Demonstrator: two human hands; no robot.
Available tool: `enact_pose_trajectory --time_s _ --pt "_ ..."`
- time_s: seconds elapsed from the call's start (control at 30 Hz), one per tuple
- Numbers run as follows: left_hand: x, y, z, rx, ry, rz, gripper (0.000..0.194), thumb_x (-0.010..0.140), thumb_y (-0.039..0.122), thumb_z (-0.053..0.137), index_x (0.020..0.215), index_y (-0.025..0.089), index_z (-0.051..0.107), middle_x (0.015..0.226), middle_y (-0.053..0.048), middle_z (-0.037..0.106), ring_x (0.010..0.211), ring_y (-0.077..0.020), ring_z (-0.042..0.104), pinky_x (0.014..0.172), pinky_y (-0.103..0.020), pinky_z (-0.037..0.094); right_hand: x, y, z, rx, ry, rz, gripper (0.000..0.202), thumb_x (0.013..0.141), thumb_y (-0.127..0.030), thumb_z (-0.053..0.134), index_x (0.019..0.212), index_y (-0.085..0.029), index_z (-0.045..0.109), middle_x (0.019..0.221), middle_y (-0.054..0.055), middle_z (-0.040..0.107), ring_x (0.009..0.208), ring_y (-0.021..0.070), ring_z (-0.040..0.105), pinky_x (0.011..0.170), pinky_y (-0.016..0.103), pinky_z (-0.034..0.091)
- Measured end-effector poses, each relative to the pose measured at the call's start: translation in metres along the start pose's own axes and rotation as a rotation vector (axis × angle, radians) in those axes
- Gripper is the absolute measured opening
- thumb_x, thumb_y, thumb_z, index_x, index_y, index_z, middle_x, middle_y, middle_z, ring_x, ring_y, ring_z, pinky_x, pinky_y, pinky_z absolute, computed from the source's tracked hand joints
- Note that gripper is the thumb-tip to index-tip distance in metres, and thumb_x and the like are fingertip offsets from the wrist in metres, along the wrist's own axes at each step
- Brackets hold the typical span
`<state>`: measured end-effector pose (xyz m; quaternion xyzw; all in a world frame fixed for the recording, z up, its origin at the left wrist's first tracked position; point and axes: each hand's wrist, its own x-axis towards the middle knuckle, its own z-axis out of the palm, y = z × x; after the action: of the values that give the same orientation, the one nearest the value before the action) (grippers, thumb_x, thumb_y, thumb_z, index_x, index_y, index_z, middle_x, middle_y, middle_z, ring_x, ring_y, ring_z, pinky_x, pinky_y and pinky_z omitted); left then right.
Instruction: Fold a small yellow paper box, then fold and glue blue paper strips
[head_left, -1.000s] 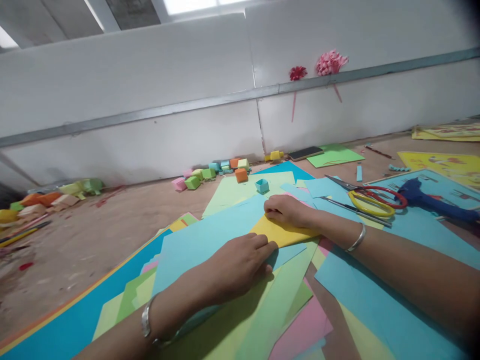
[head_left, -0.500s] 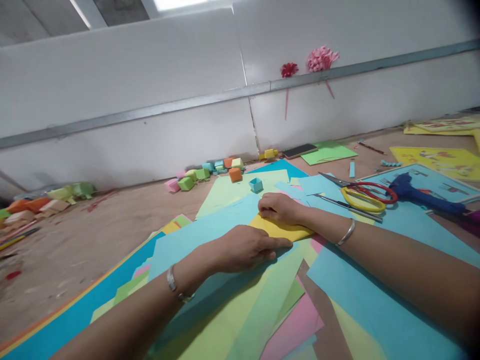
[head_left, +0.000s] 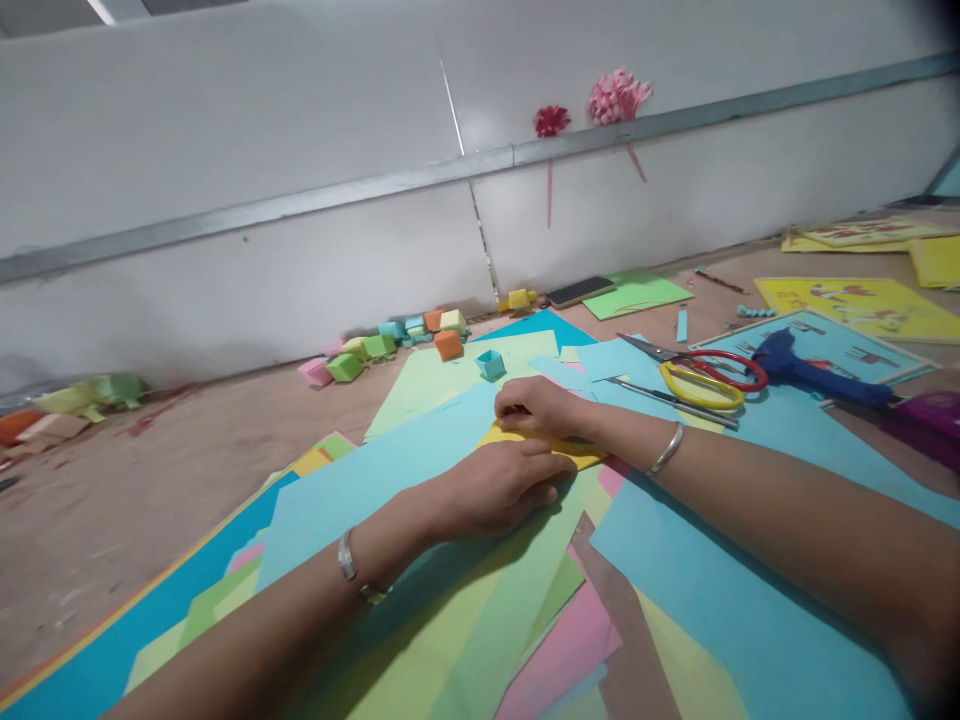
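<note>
Paper, one yellow piece under two hands: left grip half-open, right grip curled, hold unclear.

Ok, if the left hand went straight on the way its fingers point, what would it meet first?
The left hand would probably meet the right wrist first, just short of its silver bracelet, though depth is unclear from this one view.
</note>
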<state>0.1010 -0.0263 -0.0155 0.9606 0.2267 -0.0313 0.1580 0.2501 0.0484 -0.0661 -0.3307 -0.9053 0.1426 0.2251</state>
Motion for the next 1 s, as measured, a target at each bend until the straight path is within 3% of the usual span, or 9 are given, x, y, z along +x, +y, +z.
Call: enact_pose_trajectory --time_s 0.07,0.17,0.33,0.53,0.63,0.7,0.83,0.9,1.0 --pt "0.002 0.001 0.003 0.073 0.011 0.004 0.033 0.094 0.022 0.039 0.121 0.020 0.057 0.089 -0.005 0.063 0.071 -0.0192 0.056 0.061 -0.028 0.039 0.000 0.000 0.000 0.024 0.022 0.001 0.007 0.088 -0.018 0.062 0.082 -0.015 0.063 0.085 0.001 0.065 0.078 0.0141 0.060 0.072 0.029 0.049" --pt "0.003 0.001 0.007 0.146 0.008 0.006 0.037 0.096 0.027 0.037 0.128 0.020 0.054 0.086 -0.005 0.061 0.066 -0.0185 0.054 0.058 -0.028 0.037 0.000 -0.001 0.000 0.065 0.058 0.003 0.015 0.079 -0.005 0.061 0.069 -0.016 0.060 0.075 0.000 0.063 0.073 0.0130 0.055 0.067 0.024 0.041" --pt "0.010 0.004 0.013 0.186 0.037 -0.024 0.041 0.096 0.034 0.038 0.134 0.026 0.051 0.094 -0.006 0.064 0.066 -0.0183 0.056 0.056 -0.026 0.035 0.000 -0.001 0.002 0.114 0.087 0.004 0.015 0.075 -0.005 0.059 0.067 -0.017 0.059 0.072 -0.001 0.060 0.071 0.0133 0.051 0.065 0.023 0.037" --pt "0.025 0.012 0.011 0.168 0.101 0.014 0.035 0.094 0.032 0.046 0.126 0.032 0.061 0.094 -0.004 0.068 0.077 -0.0211 0.059 0.061 -0.027 0.038 0.000 -0.001 0.002 0.146 0.081 0.013 0.015 0.075 -0.006 0.057 0.066 -0.017 0.058 0.071 -0.001 0.059 0.071 0.0137 0.050 0.065 0.024 0.036" --pt "0.019 0.013 0.014 0.165 0.086 0.017 0.038 0.094 0.036 0.047 0.131 0.037 0.057 0.086 -0.003 0.065 0.067 -0.0178 0.057 0.058 -0.027 0.037 0.000 -0.002 0.000 0.166 0.075 0.023 0.013 0.075 -0.007 0.059 0.066 -0.017 0.058 0.072 -0.001 0.059 0.071 0.0139 0.050 0.065 0.024 0.036" --pt "0.011 0.009 0.021 0.106 0.151 0.027 0.039 0.095 0.038 0.046 0.132 0.034 0.055 0.084 -0.003 0.064 0.066 -0.0169 0.057 0.058 -0.026 0.039 0.000 -0.003 -0.001 0.186 0.073 0.035 0.014 0.074 -0.007 0.059 0.064 -0.017 0.057 0.071 0.000 0.059 0.071 0.0141 0.049 0.066 0.025 0.035" --pt "-0.004 -0.002 0.037 0.142 0.462 -0.187 0.035 0.091 0.050 0.053 0.100 0.020 0.069 0.087 -0.008 0.065 0.079 -0.0221 0.060 0.062 -0.029 0.045 0.001 -0.007 -0.003 0.257 0.085 0.086 0.017 0.070 -0.005 0.058 0.060 -0.018 0.055 0.067 -0.002 0.058 0.069 0.0137 0.049 0.065 0.025 0.035" --pt "-0.007 -0.004 0.039 0.226 0.498 -0.251 0.037 0.086 0.054 0.059 0.093 0.019 0.068 0.094 -0.010 0.066 0.086 -0.0250 0.059 0.064 -0.031 0.046 0.001 -0.009 -0.005 0.311 0.119 0.134 0.015 0.069 -0.007 0.058 0.060 -0.018 0.055 0.065 -0.003 0.057 0.068 0.0132 0.049 0.065 0.025 0.036" --pt "-0.007 0.000 0.036 0.316 0.441 -0.221 0.033 0.091 0.047 0.054 0.086 0.018 0.067 0.087 -0.008 0.065 0.080 -0.0230 0.059 0.063 -0.031 0.045 0.001 -0.014 -0.010 0.407 0.222 0.252 0.012 0.071 -0.012 0.057 0.062 -0.018 0.053 0.062 -0.003 0.054 0.064 0.0122 0.048 0.060 0.024 0.036"
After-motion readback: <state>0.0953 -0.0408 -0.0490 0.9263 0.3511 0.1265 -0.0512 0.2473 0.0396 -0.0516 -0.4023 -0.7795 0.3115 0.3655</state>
